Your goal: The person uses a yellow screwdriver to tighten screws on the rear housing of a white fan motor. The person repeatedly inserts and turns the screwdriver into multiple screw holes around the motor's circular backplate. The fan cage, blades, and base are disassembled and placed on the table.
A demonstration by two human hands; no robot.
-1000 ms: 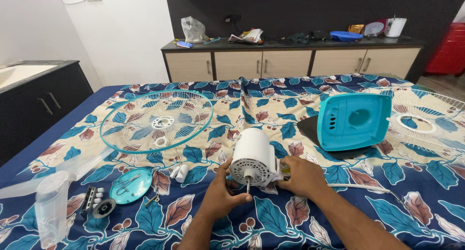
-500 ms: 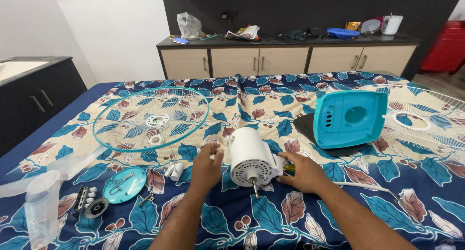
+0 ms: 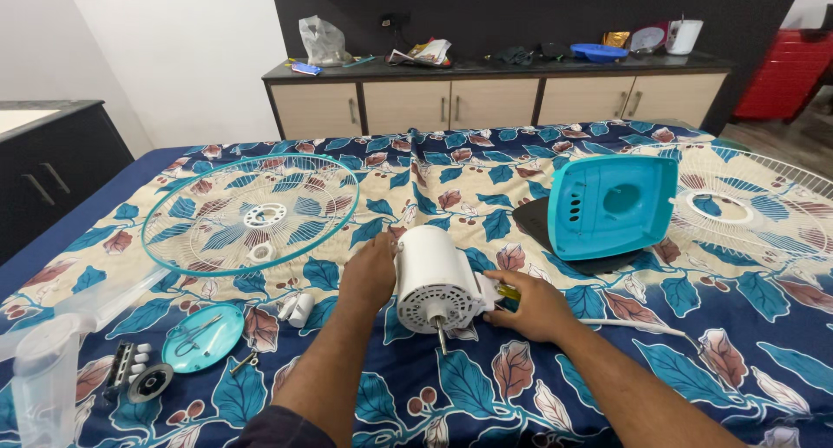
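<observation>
Bright even indoor light, soft shadows, sharp centre, slight wide-angle stretch at edges.

White wall (image 3: 191, 58), dark panel (image 3: 521, 10), beige-doored sideboard (image 3: 495, 97), black cabinet (image 3: 52, 166), wood floor (image 3: 781, 136).

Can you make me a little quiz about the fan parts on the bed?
1. True or false: the left hand rests on the white fan motor.
2. What colour is the square housing standing behind the motor?
3. Which lies nearer the left hand: the teal-rimmed grille or the white grille?

Key:
1. True; the right hand is at its other side.
2. Teal.
3. The teal-rimmed grille.
</observation>
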